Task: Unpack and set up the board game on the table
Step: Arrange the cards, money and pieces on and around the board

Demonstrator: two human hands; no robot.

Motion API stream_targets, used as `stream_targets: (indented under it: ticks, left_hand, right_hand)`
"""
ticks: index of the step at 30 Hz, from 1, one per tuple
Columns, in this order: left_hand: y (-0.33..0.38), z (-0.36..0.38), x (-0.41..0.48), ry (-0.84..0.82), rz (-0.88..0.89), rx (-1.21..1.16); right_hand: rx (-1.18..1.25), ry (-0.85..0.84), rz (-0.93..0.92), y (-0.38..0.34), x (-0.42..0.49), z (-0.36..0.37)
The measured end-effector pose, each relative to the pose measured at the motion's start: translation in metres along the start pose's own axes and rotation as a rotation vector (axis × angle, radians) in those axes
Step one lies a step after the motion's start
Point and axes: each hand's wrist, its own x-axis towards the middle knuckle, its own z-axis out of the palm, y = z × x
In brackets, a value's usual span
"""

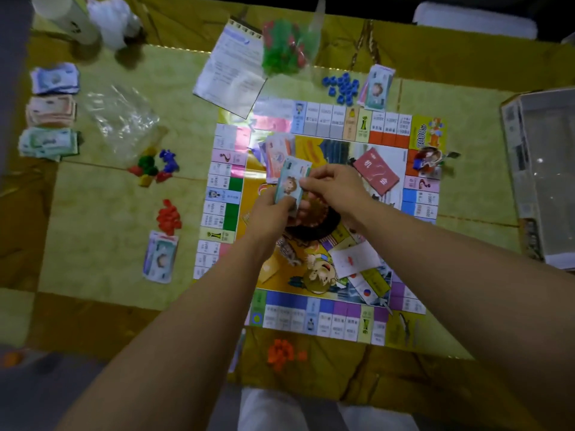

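The game board [314,321] lies flat on the table in front of me. Over its middle my left hand [270,213] grips a small stack of picture cards [291,181] from below. My right hand [333,188] pinches the top card of that stack at its right edge. A red card deck [376,169] lies on the board to the right of my hands. A loose pink pile of cards [277,157] lies just behind the held stack. White cards [354,259] lie on the board nearer to me.
Stacks of play money [51,110] sit at the far left, beside an empty plastic bag [121,119]. Coloured pawns [155,166], red pieces [168,216], blue pieces [342,87], orange pieces [281,353], card piles [160,256] [378,87], a rule sheet [231,70], a bag of houses [286,48] and the box [544,169] surround the board.
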Motion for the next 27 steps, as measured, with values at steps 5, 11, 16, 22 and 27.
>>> stream_targets:
  ticks: [5, 11, 16, 22, 27]
  left_hand:
    - [-0.004, -0.061, 0.055, 0.170, -0.012, 0.310]
    - [-0.012, -0.092, 0.097, 0.094, 0.000, 0.572]
    - [-0.014, -0.095, 0.108, 0.049, -0.034, 0.525]
    - [-0.011, -0.097, 0.108, -0.023, -0.075, 0.488]
    - [-0.015, -0.098, 0.110, -0.021, -0.072, 0.489]
  right_hand:
    - [-0.172, 0.165, -0.087, -0.019, 0.049, 0.036]
    - [-0.572, 0.320, -0.134, -0.021, 0.092, 0.055]
    - [-0.755, 0.395, -0.121, -0.012, 0.108, 0.067]
    - [-0.745, 0.467, -0.209, -0.013, 0.096, 0.081]
    - [-0.788, 0.334, -0.210, -0.001, 0.087, 0.100]
